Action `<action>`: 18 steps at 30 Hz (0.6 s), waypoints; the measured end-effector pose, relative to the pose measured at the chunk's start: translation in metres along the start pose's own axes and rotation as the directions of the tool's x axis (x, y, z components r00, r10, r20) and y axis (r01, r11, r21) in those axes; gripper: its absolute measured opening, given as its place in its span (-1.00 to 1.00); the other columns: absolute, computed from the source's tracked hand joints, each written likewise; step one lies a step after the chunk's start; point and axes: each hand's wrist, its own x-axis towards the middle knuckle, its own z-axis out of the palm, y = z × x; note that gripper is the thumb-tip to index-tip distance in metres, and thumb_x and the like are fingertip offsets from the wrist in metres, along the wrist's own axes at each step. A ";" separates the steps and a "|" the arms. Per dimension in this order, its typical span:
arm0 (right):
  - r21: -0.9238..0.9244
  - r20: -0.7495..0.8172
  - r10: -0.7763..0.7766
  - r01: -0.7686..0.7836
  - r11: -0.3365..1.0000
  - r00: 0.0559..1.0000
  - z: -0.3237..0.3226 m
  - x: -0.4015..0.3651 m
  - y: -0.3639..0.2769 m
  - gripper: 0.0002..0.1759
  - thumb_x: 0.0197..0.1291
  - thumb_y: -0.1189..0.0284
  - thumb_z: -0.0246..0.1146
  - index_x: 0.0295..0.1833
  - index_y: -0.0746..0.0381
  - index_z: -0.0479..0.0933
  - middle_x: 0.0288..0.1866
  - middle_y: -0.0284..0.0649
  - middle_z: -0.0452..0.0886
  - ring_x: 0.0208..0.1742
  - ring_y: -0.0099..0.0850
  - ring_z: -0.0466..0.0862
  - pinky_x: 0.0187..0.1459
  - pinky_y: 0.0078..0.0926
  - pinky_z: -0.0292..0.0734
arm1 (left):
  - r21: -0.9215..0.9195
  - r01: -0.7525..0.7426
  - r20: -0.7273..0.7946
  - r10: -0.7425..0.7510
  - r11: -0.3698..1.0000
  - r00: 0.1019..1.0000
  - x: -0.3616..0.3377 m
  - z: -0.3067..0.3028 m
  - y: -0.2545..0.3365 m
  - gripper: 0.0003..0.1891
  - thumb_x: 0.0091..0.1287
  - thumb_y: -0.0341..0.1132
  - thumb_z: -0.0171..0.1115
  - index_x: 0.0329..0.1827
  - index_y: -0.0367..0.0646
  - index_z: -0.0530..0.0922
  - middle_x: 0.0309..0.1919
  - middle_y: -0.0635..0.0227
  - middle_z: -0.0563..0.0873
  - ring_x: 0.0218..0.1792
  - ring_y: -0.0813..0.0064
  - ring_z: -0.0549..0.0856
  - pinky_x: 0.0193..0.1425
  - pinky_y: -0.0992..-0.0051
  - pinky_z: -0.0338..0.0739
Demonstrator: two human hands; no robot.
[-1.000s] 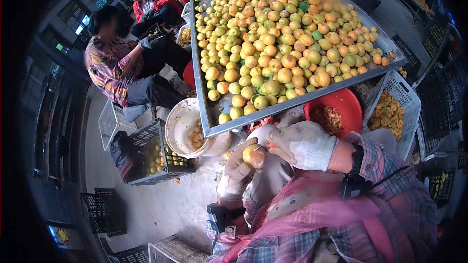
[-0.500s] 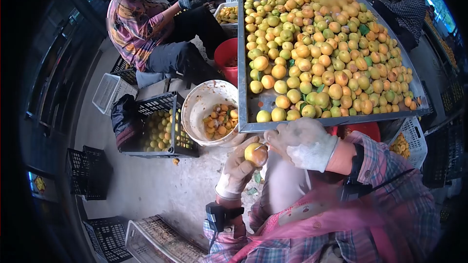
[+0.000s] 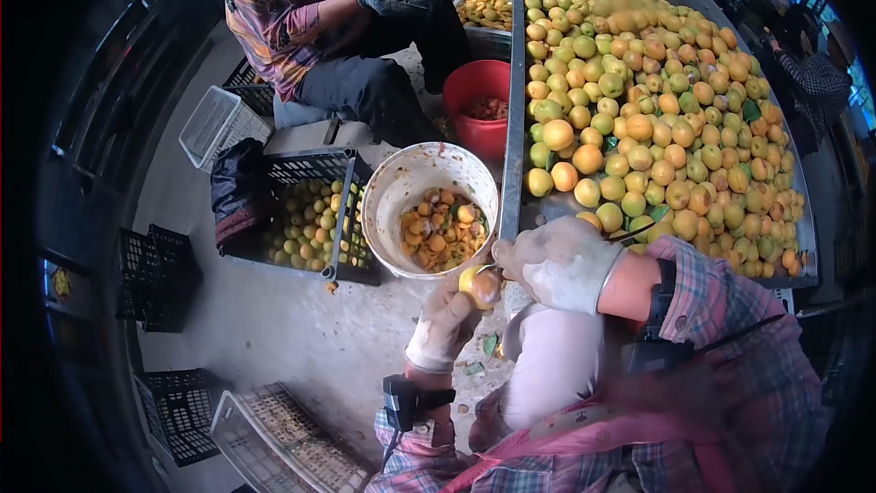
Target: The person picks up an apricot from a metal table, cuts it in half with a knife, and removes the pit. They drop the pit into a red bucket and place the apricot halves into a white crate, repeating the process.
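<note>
My left hand (image 3: pixel 443 324), in a dirty whitish glove, grips an apricot (image 3: pixel 481 287) with a brown patch on it. Close at its right, my gloved right hand (image 3: pixel 558 260) has its fingers pressed together at the fruit's upper edge, beside the table corner. A thin object shows between the fingertips and the fruit, too small to make out. Just above the fruit stands a white bucket (image 3: pixel 376 219) with cut and damaged fruit inside. The metal table (image 3: pixel 513 128) bears a large heap of apricots (image 3: pixel 675 132).
A black crate (image 3: pixel 351 260) of greenish fruit stands left of the bucket. Behind are a red bucket (image 3: pixel 479 132) and a seated co-worker (image 3: pixel 301 27) in gloves. White crates (image 3: pixel 224 128) and black crates (image 3: pixel 173 283) stand on the floor. Other people sit beyond the table's right side.
The view has turned, so the table and white bucket appear further right. Both my hands stay close together at the same fruit. The co-worker's gloved hands now look closer together.
</note>
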 end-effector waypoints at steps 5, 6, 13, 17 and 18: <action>0.204 0.135 0.097 -0.124 0.971 0.986 0.010 0.016 0.012 -0.80 0.27 0.28 0.11 -0.19 0.19 0.50 -0.37 -0.17 0.69 -0.31 -0.18 0.73 -0.39 -0.15 0.58 | -0.088 -0.024 -0.099 0.015 0.996 0.995 0.017 -0.002 -0.001 -0.10 0.23 0.11 0.35 0.44 -0.35 0.21 0.10 0.31 0.57 -0.01 0.53 0.57 0.07 0.57 0.46; 0.217 0.206 0.137 -0.182 0.959 0.969 0.009 0.020 0.013 -0.77 0.28 0.25 0.11 -0.18 0.20 0.48 -0.36 -0.14 0.69 -0.30 -0.16 0.73 -0.37 -0.12 0.57 | -0.093 -0.021 -0.100 0.012 0.995 0.995 0.020 -0.006 -0.001 -0.10 0.23 0.11 0.35 0.44 -0.35 0.21 0.10 0.31 0.57 -0.01 0.53 0.57 0.07 0.57 0.46; 0.366 0.358 0.203 -0.337 0.867 0.911 0.025 0.039 0.020 -0.67 0.39 0.18 0.01 -0.10 0.25 0.42 -0.34 -0.02 0.68 -0.26 -0.05 0.71 -0.25 -0.06 0.55 | -0.150 -0.042 -0.154 0.019 0.988 0.988 0.038 -0.017 0.004 -0.16 0.28 0.03 0.33 0.46 -0.32 0.18 0.11 0.30 0.56 0.02 0.51 0.58 0.07 0.56 0.47; 0.364 0.365 0.233 -0.369 0.855 0.901 0.041 0.049 0.016 -0.66 0.42 0.18 -0.03 -0.10 0.27 0.41 -0.34 0.00 0.67 -0.26 -0.02 0.70 -0.20 -0.04 0.53 | -0.194 -0.186 -0.226 0.141 0.963 0.964 0.048 -0.021 0.001 -0.24 0.36 -0.09 0.27 0.46 -0.35 0.16 0.18 0.18 0.53 0.17 0.40 0.56 0.27 0.45 0.46; 0.397 0.326 0.211 -0.336 0.854 0.922 0.051 0.052 0.018 -0.66 0.41 0.18 -0.03 -0.14 0.28 0.40 -0.37 0.03 0.64 -0.30 -0.01 0.67 -0.25 -0.08 0.53 | -0.239 -0.184 -0.234 0.127 0.954 0.964 0.046 -0.023 0.003 -0.29 0.39 -0.19 0.24 0.46 -0.38 0.14 0.25 0.10 0.48 0.24 0.34 0.53 0.37 0.38 0.40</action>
